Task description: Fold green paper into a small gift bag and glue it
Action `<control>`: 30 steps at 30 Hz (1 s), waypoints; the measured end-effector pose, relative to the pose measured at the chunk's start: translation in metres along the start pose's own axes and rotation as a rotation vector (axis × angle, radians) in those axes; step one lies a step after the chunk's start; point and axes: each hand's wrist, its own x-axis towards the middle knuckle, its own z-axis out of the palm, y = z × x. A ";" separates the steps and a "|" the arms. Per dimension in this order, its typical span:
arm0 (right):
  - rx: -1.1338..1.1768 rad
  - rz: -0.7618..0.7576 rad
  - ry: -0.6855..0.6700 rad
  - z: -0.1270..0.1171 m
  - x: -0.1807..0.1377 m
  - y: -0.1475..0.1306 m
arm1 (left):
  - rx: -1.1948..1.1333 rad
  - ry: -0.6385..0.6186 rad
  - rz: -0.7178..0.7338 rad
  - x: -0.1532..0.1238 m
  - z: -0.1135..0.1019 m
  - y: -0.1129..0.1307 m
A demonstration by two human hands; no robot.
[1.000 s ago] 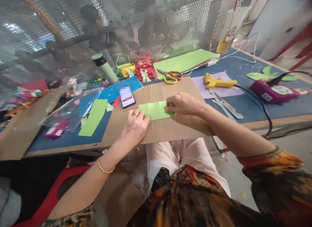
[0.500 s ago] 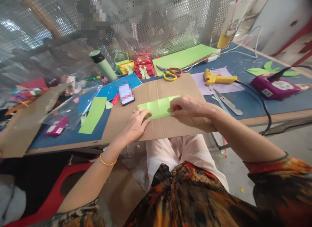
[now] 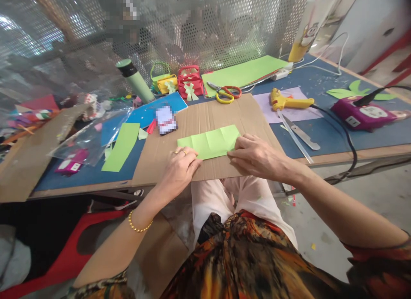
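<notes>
Along the near side of the cardboard sheet [image 3: 210, 171]: left hand [image 3: 180, 167] half-curled, right hand [image 3: 257, 156] kinda bunched, both touching the creased green paper strip [image 3: 210, 142] lying on it, can't tell if they're pinching | creasing step, I'd guess | next move calls for squared edges, firm pressing | scissors [image 3: 218, 89], hot-glue gun [image 3: 290, 102] farther back

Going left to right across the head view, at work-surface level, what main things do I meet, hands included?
Loose green paper strip, left hand, creased green paper, right hand, yellow glue gun, purple block with a black cable.
</notes>
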 end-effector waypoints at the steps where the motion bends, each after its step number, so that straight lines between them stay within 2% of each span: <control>1: 0.005 -0.002 0.002 0.000 0.001 0.000 | 0.016 -0.010 -0.049 0.003 0.001 0.002; 6: 0.018 -0.015 -0.026 -0.004 0.006 -0.001 | 0.000 -0.074 -0.301 0.018 0.005 0.007; 10: -0.013 0.051 -0.193 -0.017 0.014 -0.004 | 0.114 -0.167 -0.223 0.016 0.007 0.002; 14: -0.078 0.154 -0.405 -0.034 0.044 0.003 | 0.278 -0.189 -0.138 0.010 0.007 0.000; 15: -0.124 0.174 -0.400 -0.037 0.056 0.006 | 0.308 -0.208 -0.129 0.009 0.007 0.000; 18: -0.253 0.263 -0.194 -0.034 0.092 0.015 | 0.334 -0.301 -0.136 0.013 0.002 0.001; 19: -0.243 0.245 -0.193 -0.030 0.101 0.017 | 0.323 -0.324 -0.143 0.015 0.000 0.002; 21: -0.182 0.200 -0.284 -0.020 0.113 0.017 | 0.296 -0.342 -0.162 0.018 -0.003 0.002; 27: -0.134 0.242 -0.249 -0.007 0.106 0.015 | 0.287 -0.399 -0.257 0.024 -0.009 0.006; 30: -0.033 0.278 -0.246 -0.012 0.105 0.027 | 0.246 -0.340 -0.236 0.027 -0.012 0.006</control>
